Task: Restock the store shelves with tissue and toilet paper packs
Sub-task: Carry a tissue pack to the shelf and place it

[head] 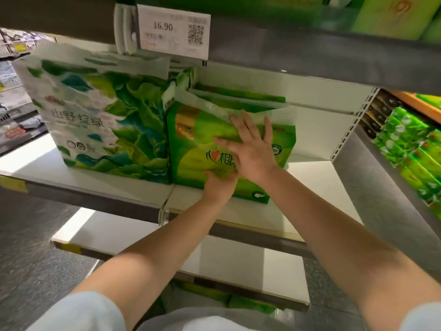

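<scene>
Shelf, white, carrying two packs side by side under a grey upper shelf edge. Standing at the middle, a bright green tissue pack with a red heart logo and a clear plastic carry flap at its top, touching the right side of a larger white pack printed with green leaves. Pressing flat against the green pack's front face, right hand, fingers straight and spread, fingertips reaching up to the plastic flap. Gripping the same pack lower down, left hand, fingers curled into the wrapping near the bottom edge, partly hidden beneath the right wrist. Crossing slightly, both bare forearms, reaching up from pale short sleeves at the bottom of the view. Hanging from the upper shelf edge just above the leaf pack, a price tag reading 16.90 with a QR code beside the number. Stacking up at far right on a neighbouring rack, more green packs, somewhat blurred. Lying below, another white shelf with yellow strips along its front edge, and further green wrapping showing beneath it near the floor.
</scene>
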